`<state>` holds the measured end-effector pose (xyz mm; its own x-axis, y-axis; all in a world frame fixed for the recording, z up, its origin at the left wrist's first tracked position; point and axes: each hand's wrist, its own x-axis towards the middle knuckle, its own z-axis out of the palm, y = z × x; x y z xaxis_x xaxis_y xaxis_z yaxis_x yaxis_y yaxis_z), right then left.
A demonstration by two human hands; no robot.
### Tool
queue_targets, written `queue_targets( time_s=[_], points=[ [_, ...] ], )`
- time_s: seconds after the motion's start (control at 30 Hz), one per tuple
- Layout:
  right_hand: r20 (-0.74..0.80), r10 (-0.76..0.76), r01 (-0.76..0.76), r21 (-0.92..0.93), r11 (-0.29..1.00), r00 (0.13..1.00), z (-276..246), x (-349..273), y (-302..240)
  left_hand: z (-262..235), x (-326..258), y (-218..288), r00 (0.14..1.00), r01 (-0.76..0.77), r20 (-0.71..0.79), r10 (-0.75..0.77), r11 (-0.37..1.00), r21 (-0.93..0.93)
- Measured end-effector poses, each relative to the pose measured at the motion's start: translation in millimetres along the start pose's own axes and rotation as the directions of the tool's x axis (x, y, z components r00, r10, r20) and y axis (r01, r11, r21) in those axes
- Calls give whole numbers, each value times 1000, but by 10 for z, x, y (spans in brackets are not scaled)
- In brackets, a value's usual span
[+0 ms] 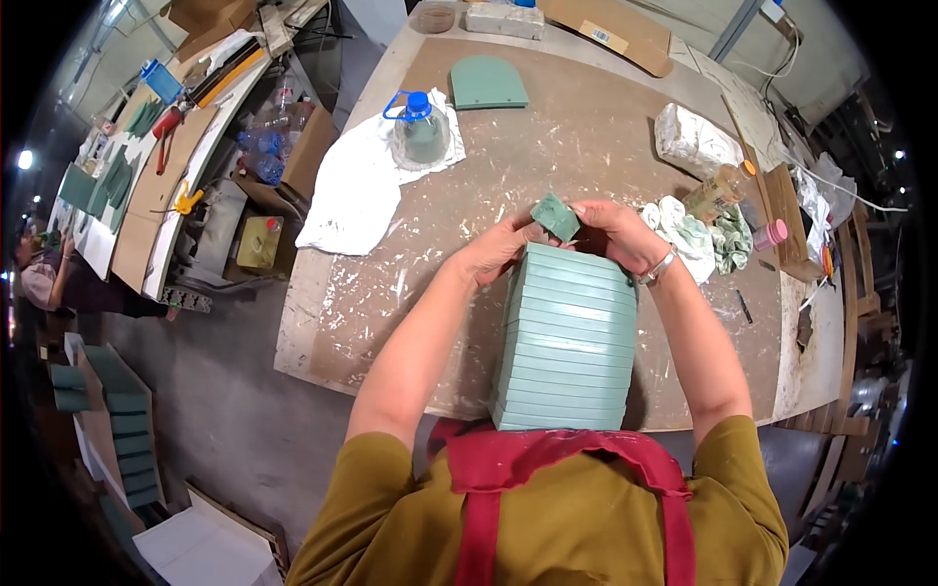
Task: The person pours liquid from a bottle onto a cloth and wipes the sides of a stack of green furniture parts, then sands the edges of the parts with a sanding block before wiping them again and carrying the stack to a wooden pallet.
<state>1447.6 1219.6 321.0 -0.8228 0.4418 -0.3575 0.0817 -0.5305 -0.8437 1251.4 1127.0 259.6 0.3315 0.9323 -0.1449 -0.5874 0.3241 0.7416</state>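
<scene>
Atop the near stack of pale green ribbed panels [567, 337] on the counter [586, 146], we pinch a small green block [556, 216], left hand [498, 249] and right hand [614, 234] fingers closed on it, apparently ready to rub the stack's top edge.

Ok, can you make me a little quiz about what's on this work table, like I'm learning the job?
1. True or false: both hands are on the small green block.
2. What sits on the white cloth? A) a clear plastic jug with a blue cap B) a hammer C) a pink cup
3. Fill in: the stack of pale green panels lies on the ____ in front of the person.

Key: 1 true. 2 A. 3 workbench.
</scene>
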Motion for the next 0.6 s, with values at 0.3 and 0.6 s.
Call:
queue_targets(
  time_s=[0.3, 0.6],
  points=[
    [-127, 21, -39, -138, 990, 992, 101, -26, -59, -24, 54, 27, 990, -138, 24, 141, 987, -86],
    [-4, -542, -74, -991, -108, 841, 991, -509, 356, -82, -818, 315, 806, -156, -301, 509, 674, 722]
  ],
)
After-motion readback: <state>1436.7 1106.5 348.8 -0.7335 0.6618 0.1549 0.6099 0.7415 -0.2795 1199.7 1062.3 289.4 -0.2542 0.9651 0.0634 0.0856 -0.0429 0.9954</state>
